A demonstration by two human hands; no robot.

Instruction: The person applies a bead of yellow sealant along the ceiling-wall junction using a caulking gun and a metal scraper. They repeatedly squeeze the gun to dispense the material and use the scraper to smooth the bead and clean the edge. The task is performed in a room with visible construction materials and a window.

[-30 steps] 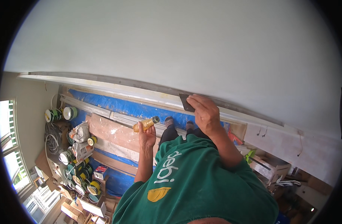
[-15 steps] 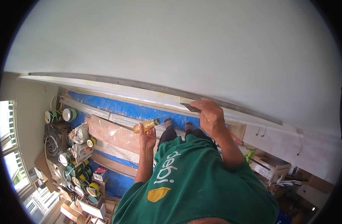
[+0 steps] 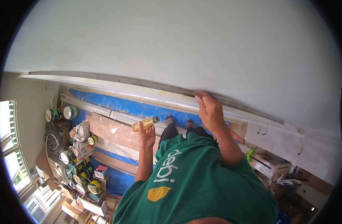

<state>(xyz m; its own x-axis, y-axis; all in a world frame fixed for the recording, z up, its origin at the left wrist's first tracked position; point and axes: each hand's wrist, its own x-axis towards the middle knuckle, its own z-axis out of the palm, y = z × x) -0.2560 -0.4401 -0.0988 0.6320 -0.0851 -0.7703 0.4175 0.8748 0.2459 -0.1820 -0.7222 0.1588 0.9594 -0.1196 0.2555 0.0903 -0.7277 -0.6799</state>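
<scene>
My left hand (image 3: 147,138) is wrapped round a small yellowish, see-through bottle (image 3: 141,126) with a dark greenish end, tilted up to the right. My right hand (image 3: 211,112) grips a thin, dark, flat scraper (image 3: 188,94) between thumb and fingers. Seen almost edge-on, the scraper's blade lies against the long grey strip (image 3: 141,82) at the foot of the pale upper surface. Just below that strip runs a white ledge (image 3: 103,85). My right palm and part of the scraper are hidden by the fingers.
Blue sheeting (image 3: 122,105) covers the floor under my feet, with long boards (image 3: 109,128) lying on it. Several buckets and tubs (image 3: 68,156) crowd the left side near a window (image 3: 14,145). A wooden cabinet (image 3: 270,164) stands at the right, below loose wires (image 3: 301,143).
My right hand has shifted slightly up, bringing the scraper from below the white ledge's edge to the grey strip, turned nearly edge-on. My left hand with the bottle has hardly moved.
</scene>
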